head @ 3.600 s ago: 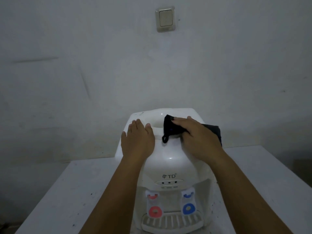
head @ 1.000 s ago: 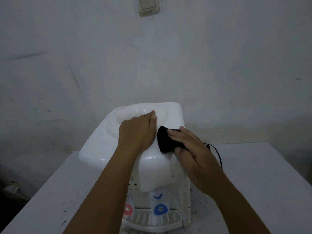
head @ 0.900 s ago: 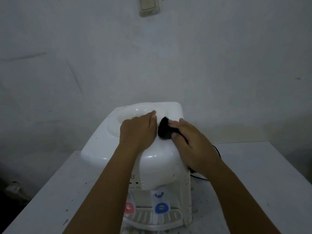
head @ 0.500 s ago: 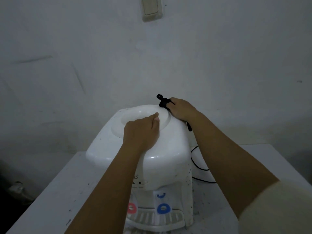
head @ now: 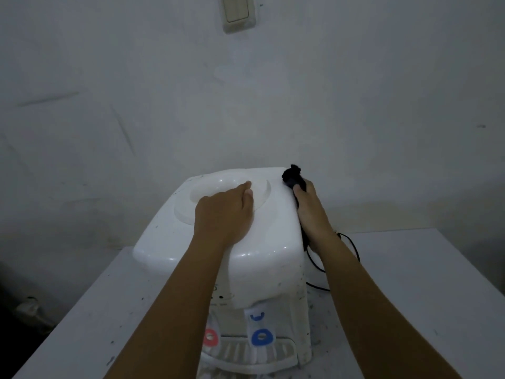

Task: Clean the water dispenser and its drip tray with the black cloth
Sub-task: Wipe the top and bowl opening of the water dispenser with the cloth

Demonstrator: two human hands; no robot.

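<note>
The white water dispenser stands on a white table, turned a little to the left. My left hand rests flat on its top, fingertips at the round bottle recess. My right hand holds the black cloth against the dispenser's right side near the back top corner; only a bunched end of cloth shows past my fingers. The drip tray sits at the bottom front, below the red tap and the blue tap.
A black power cord loops on the white table to the right of the dispenser. The wall stands right behind, with a light switch high up. The floor drops away dark at the left.
My right hand has slid the cloth from the dispenser's top back edge over to its right side. My left hand stays pressed on top.
</note>
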